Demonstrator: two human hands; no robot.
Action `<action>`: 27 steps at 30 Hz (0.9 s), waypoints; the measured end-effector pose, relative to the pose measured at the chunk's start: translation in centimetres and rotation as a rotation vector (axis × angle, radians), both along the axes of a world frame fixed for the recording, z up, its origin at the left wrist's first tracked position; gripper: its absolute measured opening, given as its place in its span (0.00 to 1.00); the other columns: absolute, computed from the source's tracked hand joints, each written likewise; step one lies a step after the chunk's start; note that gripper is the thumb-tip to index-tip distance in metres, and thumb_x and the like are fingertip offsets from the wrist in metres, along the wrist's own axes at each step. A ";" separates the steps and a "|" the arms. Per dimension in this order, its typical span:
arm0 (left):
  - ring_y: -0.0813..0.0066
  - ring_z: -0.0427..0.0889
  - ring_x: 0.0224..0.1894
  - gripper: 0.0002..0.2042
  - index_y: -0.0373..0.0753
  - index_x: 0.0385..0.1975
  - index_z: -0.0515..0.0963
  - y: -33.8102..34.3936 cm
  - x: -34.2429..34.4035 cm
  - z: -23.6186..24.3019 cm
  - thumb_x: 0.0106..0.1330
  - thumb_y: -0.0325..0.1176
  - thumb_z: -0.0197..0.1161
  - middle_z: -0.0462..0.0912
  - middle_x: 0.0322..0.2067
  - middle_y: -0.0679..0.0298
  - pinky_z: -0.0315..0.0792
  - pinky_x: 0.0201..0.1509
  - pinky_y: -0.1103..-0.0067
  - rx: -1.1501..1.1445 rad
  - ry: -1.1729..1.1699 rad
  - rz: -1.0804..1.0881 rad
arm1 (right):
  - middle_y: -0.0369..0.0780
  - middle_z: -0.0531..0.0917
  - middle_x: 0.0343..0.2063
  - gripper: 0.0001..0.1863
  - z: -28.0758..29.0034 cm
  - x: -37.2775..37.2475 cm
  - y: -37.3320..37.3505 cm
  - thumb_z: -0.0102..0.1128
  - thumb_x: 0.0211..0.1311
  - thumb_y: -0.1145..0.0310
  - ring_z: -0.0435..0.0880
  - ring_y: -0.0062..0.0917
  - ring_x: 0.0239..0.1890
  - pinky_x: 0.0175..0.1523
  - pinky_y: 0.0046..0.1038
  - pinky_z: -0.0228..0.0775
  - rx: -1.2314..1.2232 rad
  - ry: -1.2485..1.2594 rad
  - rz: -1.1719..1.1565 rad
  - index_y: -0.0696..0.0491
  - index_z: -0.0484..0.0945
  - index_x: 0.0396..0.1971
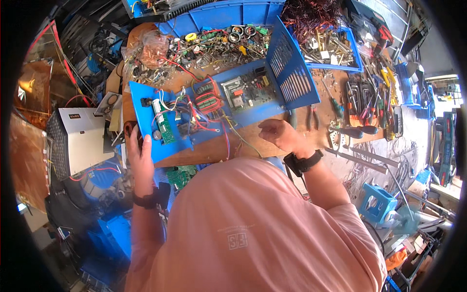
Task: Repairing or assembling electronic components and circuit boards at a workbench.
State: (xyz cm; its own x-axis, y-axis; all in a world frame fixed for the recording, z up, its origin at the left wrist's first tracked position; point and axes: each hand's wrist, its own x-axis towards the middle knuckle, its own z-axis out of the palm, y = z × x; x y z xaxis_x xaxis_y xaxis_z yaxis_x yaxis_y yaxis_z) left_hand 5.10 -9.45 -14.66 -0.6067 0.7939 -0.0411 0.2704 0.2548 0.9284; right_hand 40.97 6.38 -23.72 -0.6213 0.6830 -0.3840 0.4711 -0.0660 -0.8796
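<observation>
At twelve o'clock on the brown wooden workbench (pixel 202 152) I have an open blue sheet-metal chassis (pixel 255 114), its slotted end panel (pixel 294 70) standing toward one o'clock. Inside sit a narrow green circuit board (pixel 168 130), red-and-grey coils (pixel 208 101), loose coloured wires and a larger dark circuit board (pixel 248 90). At nine o'clock my left hand (pixel 140 152) meets the chassis edge; whether its fingers clasp it, I can't tell. At three, my right hand (pixel 283 136) has fingers curled close; I can't tell if they hold anything. Pale print marks the pink shirt (pixel 253 209); a small dark label, the white-faced box (pixel 85 141) at nine.
</observation>
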 end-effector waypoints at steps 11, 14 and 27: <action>0.68 0.73 0.55 0.26 0.31 0.62 0.67 0.8 -0.6 -0.6 0.73 0.45 0.55 0.72 0.57 0.56 0.67 0.60 0.73 0.004 -0.026 0.122 | 0.42 0.85 0.37 0.19 -1.0 -0.8 0.2 0.66 0.60 0.66 0.83 0.23 0.41 0.48 0.25 0.74 -0.025 -0.045 0.046 0.60 0.79 0.48; 0.68 0.75 0.54 0.28 0.34 0.62 0.68 1.2 -0.6 -0.6 0.70 0.47 0.58 0.75 0.55 0.57 0.67 0.58 0.74 -0.187 0.127 0.108 | 0.43 0.85 0.39 0.19 0.7 -2.0 0.4 0.65 0.60 0.65 0.83 0.24 0.43 0.49 0.27 0.74 -0.092 0.059 0.095 0.60 0.79 0.49; 0.49 0.62 0.66 0.31 0.26 0.65 0.59 2.9 2.0 2.3 0.68 0.39 0.59 0.62 0.65 0.42 0.57 0.69 0.67 -0.399 0.242 0.080 | 0.52 0.83 0.41 0.24 2.3 -20.0 3.1 0.65 0.56 0.60 0.82 0.44 0.44 0.47 0.35 0.73 0.172 -0.063 0.277 0.62 0.78 0.47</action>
